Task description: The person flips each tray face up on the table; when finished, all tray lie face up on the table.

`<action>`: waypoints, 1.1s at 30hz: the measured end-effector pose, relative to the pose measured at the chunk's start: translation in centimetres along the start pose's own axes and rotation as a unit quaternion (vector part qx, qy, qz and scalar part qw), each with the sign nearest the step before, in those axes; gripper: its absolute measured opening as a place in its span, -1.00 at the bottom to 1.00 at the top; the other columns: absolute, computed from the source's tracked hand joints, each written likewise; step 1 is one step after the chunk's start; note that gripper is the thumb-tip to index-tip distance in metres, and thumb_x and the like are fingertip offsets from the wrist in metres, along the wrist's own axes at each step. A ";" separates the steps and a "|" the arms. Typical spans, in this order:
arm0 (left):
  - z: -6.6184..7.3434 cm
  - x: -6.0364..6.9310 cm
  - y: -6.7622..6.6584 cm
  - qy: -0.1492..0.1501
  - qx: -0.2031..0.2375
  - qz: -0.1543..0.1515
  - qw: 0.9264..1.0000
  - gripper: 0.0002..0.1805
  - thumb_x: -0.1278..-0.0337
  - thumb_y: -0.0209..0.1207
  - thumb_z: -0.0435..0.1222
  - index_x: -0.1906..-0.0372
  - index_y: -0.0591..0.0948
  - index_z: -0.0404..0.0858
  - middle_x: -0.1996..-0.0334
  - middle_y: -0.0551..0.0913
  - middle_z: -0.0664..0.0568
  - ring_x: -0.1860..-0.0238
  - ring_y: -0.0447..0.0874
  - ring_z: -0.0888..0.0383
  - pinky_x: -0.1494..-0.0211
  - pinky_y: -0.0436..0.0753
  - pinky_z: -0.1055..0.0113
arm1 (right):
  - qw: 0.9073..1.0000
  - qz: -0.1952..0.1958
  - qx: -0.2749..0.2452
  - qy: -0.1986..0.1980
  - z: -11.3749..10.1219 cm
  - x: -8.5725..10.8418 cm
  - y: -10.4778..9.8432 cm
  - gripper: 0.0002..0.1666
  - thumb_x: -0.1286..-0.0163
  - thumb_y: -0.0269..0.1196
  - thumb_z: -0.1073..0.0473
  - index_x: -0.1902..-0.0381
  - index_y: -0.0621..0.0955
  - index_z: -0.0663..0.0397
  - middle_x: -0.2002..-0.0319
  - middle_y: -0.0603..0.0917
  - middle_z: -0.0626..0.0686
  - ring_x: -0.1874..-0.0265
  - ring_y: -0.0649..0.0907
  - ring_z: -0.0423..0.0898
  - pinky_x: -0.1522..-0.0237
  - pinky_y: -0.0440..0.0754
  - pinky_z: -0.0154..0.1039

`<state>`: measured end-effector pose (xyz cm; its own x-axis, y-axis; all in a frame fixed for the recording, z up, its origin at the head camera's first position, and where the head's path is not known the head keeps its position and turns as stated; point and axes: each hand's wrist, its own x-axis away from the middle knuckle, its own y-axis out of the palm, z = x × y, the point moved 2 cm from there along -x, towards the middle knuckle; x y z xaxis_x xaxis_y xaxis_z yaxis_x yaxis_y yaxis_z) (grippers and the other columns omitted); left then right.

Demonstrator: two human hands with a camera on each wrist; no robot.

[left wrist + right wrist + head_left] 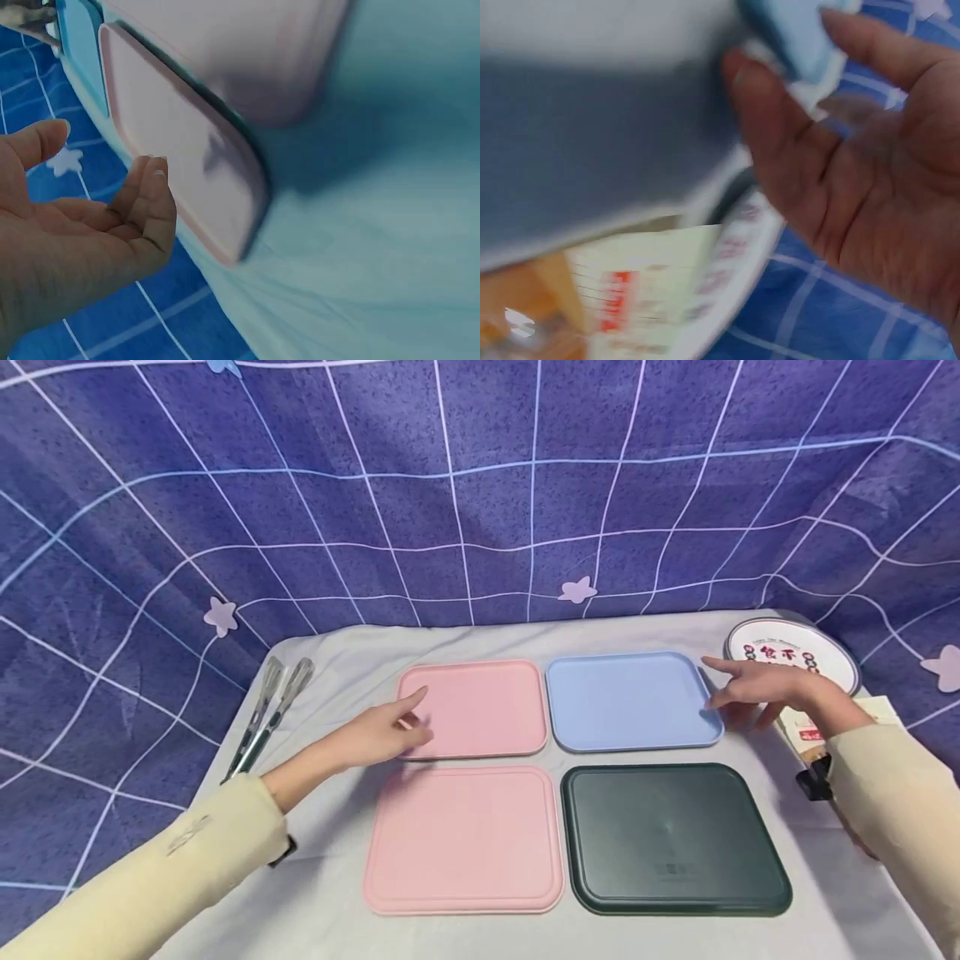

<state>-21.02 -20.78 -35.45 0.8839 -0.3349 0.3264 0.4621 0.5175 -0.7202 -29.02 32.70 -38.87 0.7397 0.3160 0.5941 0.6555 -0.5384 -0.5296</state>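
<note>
Nearest my head camera, the cream sleeves (161, 864) come in from both sides so the arms reach across without covering the four trays. Behind everything hangs a grid-patterned blue curtain (495, 502), probably there as a plain backdrop. The bench (495, 939) wears a pale cloth, which I take to be for contrast.

The dark green tray (675, 835) lies flat at front right, the front pink tray (465, 839) beside it. The blue tray (630, 702) sits behind the green, the rear pink tray (487, 706) behind its match; I read the two-by-two layout as keeping each within reach.

The oval sign or plate (798, 642) stands off at far right, likely out of the way. My left hand (375, 737) is over the rear pink tray's left side, thumb well apart from softly bent fingers, pinching nothing. My right hand (757, 683) is at the blue tray's right edge, likewise spread; blur keeps me from telling whether it touches. Metal utensils (287, 697) lie far left, and a printed packet (645, 292) sits by the oval.
</note>
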 end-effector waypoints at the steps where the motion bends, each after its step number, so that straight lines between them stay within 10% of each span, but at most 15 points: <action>1: -0.5 0.7 -0.2 -0.007 0.003 0.004 1.000 -0.12 -0.38 0.15 -0.06 -0.61 0.00 -0.23 -0.11 0.64 -0.14 -0.11 0.65 0.01 -0.05 0.63 0.19 | 1.000 0.008 0.019 -0.001 -0.6 0.4 0.1 0.19 -0.42 0.23 0.03 -0.59 -0.34 0.16 0.23 0.61 0.17 0.33 0.68 -0.02 0.38 0.72 0.00; 8: -3.6 4.7 -0.7 -0.037 0.078 -0.031 0.996 0.02 -0.40 0.13 -0.03 -0.61 -0.26 -0.28 0.11 0.67 -0.13 0.08 0.63 0.02 0.00 0.57 0.21 | 0.997 -0.001 0.069 -0.038 -6.3 3.0 3.4 0.14 -0.45 0.22 -0.05 -0.61 -0.26 0.15 0.15 0.56 0.19 0.40 0.64 -0.03 0.53 0.69 -0.05; 17: -6.2 7.8 1.4 -0.044 0.099 -0.097 0.989 0.04 -0.38 0.16 -0.01 -0.60 -0.21 -0.35 0.27 0.71 -0.08 0.26 0.64 0.06 0.17 0.56 0.27 | 0.988 -0.127 -0.028 -0.088 -12.3 5.4 13.4 0.10 -0.39 0.31 -0.07 -0.64 -0.09 -0.18 0.26 0.61 0.18 0.45 0.71 0.03 0.62 0.67 -0.13; 24: -7.2 9.4 3.4 -0.051 0.117 -0.138 0.982 0.04 -0.38 0.18 -0.01 -0.60 -0.19 -0.39 0.30 0.66 -0.04 0.28 0.63 0.11 0.19 0.57 0.36 | 0.973 -0.184 -0.116 -0.075 -13.8 5.4 19.2 0.15 -0.37 0.34 -0.03 -0.64 -0.14 -0.24 0.21 0.64 0.21 0.47 0.73 0.03 0.63 0.69 -0.11; 33: -7.8 10.0 4.5 -0.035 0.146 -0.143 0.978 -0.02 -0.38 0.19 -0.07 -0.58 -0.09 -0.43 0.40 0.62 -0.03 0.43 0.55 0.17 0.38 0.48 0.39 | 0.974 -0.170 -0.148 -0.029 -14.6 4.6 21.5 0.29 -0.33 0.36 -0.09 -0.63 -0.29 -0.12 0.17 0.65 0.19 0.52 0.74 -0.04 0.64 0.69 -0.11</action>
<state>-10.71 -27.95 -40.17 0.7137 -0.4494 0.5373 0.6830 0.6168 -0.3913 -13.74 11.13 -38.72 0.4996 0.5542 0.6658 0.7980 -0.5935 -0.1048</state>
